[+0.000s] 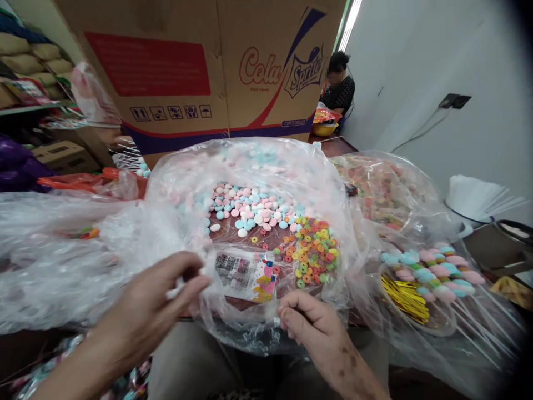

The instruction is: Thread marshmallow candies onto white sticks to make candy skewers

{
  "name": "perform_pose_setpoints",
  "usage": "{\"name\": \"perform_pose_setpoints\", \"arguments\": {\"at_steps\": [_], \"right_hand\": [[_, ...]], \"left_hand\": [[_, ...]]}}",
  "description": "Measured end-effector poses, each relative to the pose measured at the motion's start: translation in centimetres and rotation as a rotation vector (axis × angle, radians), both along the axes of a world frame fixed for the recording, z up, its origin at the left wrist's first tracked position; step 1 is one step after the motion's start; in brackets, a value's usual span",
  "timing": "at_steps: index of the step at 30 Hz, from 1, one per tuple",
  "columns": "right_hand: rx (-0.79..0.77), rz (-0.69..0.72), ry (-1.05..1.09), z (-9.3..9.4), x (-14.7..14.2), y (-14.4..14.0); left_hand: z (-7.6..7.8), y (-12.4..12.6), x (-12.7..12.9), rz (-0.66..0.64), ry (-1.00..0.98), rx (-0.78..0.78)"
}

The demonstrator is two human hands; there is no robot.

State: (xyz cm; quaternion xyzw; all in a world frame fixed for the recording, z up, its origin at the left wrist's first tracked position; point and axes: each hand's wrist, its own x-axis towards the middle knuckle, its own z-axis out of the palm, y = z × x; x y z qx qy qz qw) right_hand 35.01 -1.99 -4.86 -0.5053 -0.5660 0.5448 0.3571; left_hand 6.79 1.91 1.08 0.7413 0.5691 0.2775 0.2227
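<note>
At lower left of centre, the left hand (pixel 172 289) is curled, thumb and forefinger slightly apart, beside a large clear plastic bag (pixel 250 331); I cannot tell whether it grips the film. At lower centre, the right hand (pixel 310 322) bends its fingers in at the bag's front edge, any pinch unclear. Between the hands lies a clear, printed plastic packet (pixel 244 275). Mid-frame, above it, are rounded pink, blue and white candies (pixel 250 214); rightward, small red, orange, yellow and green ring-shaped candies (pixel 314 253).
</note>
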Motion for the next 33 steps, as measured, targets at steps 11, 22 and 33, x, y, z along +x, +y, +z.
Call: {"name": "perform_pose_setpoints", "arguments": {"at_steps": [11, 22, 33], "right_hand": [[0.049, -0.001, -0.114, 0.3, 0.3, -0.4], [0.190, -0.323, -0.043, -0.1, -1.3, 2.2], [0.417, -0.207, -0.225, 1.1, 0.4, 3.7]], "left_hand": [[-6.9, 7.0, 7.1, -0.277, 0.410, 0.111], [-5.4, 4.1, 9.0, -0.268, 0.334, 0.556], [-3.7, 4.2, 9.9, -0.449, 0.048, 0.340]]}}
